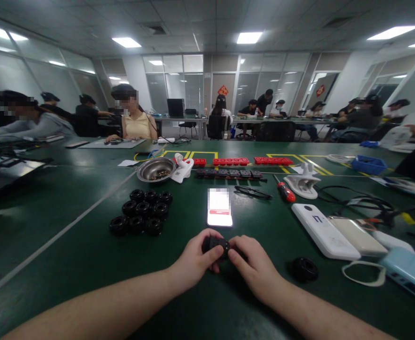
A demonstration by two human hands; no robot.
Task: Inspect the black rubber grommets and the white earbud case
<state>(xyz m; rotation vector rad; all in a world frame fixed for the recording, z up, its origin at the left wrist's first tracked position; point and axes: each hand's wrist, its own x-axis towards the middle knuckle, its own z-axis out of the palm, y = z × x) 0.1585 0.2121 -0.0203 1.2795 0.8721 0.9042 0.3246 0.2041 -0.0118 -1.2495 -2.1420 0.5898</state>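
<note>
Both my hands meet near the front of the dark green table [69, 264]. My left hand [196, 262] and my right hand [253, 264] pinch the same small black part [216, 244] between their fingertips. A lit phone [219, 207] lies just beyond them. Several black ring-shaped parts [141, 212] sit in a cluster to the left. One more black ring [303, 269] lies alone to the right of my right hand.
Behind the phone are a metal bowl [156, 169], rows of black parts [228, 174] and red parts [249, 161], and a red-handled screwdriver [284, 190]. White power banks [324, 230], cables [356, 200] and a blue tray [368, 164] fill the right side. Other people sit at the tables beyond.
</note>
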